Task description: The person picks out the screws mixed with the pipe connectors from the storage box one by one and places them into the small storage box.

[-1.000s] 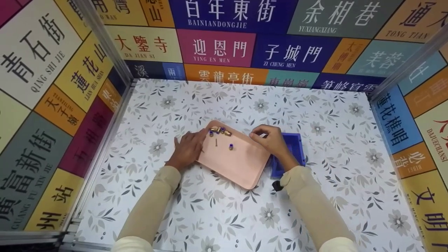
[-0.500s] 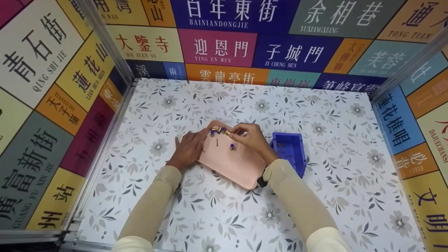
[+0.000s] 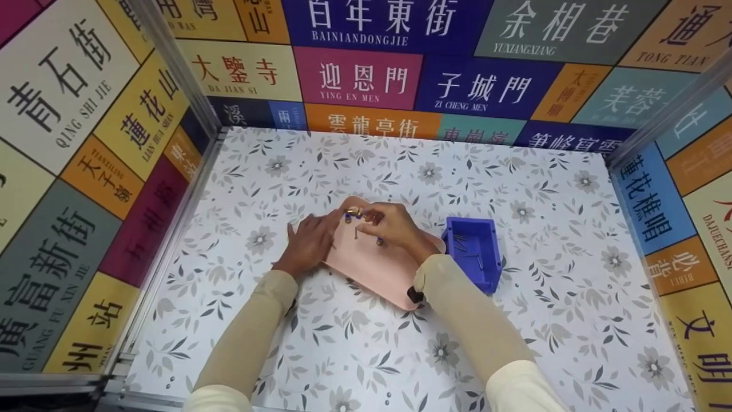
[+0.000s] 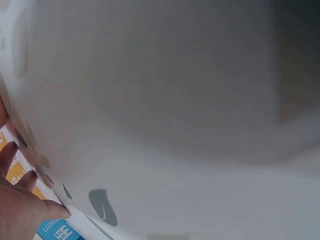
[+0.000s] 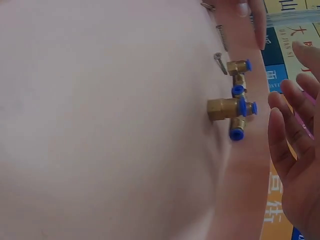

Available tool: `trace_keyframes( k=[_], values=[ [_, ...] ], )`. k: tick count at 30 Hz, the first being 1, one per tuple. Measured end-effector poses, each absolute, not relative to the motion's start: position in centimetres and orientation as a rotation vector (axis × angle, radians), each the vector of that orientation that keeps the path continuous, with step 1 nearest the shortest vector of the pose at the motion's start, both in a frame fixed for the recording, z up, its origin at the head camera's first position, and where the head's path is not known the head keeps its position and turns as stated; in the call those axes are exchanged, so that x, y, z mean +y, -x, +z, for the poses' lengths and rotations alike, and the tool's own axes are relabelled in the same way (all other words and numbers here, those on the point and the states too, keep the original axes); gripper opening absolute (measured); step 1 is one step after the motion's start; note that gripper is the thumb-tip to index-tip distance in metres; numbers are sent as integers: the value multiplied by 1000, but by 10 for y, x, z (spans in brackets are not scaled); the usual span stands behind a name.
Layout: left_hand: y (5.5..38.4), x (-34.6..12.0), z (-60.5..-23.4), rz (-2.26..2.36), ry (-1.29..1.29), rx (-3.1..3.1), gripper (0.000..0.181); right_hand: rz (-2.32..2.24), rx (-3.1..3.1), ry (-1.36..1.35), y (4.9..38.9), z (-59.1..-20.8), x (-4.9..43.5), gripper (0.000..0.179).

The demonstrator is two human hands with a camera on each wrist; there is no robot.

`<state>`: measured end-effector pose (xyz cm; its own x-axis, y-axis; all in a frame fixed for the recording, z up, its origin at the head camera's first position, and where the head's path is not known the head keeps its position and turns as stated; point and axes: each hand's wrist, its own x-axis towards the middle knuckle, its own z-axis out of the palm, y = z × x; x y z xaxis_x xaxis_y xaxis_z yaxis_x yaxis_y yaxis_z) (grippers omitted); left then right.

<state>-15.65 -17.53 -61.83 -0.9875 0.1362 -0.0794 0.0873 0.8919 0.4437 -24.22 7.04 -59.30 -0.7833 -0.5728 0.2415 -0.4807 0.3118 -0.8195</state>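
Observation:
A pink tray [image 3: 372, 272] lies slanted on the table. My left hand [image 3: 310, 243] rests along its left edge with the fingers spread. My right hand [image 3: 394, 226] hovers over the tray's far part, fingers loosely bent near the brass fittings. Several brass push-in fittings [image 5: 225, 108] with blue collars sit in the tray, grouped toward its far corner; a single fitting [image 3: 380, 241] lies closer to the middle, partly under the right hand. Loose screws [image 5: 220, 63] lie beside them in the right wrist view, where nothing shows between the right fingers.
To the right of the tray stands a blue plastic bin [image 3: 496, 246] with several screws [image 3: 460, 243] inside. A floral cloth [image 3: 274, 189] covers the table. Walls of colourful sign panels [image 3: 366, 74] enclose the back and both sides.
My right hand has moved left from beside the blue bin to over the fittings in the tray, uncovering the bin. The left hand stays on the tray's edge.

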Motion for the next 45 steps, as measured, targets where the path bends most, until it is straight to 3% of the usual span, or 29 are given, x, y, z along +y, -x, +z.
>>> trace_keyframes(
  k=[16, 25, 38, 45],
  values=[
    [156, -178, -617, 696, -193, 2949, 53, -1271, 2469, 935, 240, -612, 55, 35],
    [157, -178, -619, 679, -214, 2961, 53, -1156, 2581, 1044, 239, -618, 51, 31],
    [157, -178, -620, 701, -205, 2966, 52, -1058, 2634, 1040, 240, -627, 52, 49],
    [156, -178, -619, 707, -207, 2965, 53, -983, 2657, 1012, 240, -629, 51, 49]
  ],
)
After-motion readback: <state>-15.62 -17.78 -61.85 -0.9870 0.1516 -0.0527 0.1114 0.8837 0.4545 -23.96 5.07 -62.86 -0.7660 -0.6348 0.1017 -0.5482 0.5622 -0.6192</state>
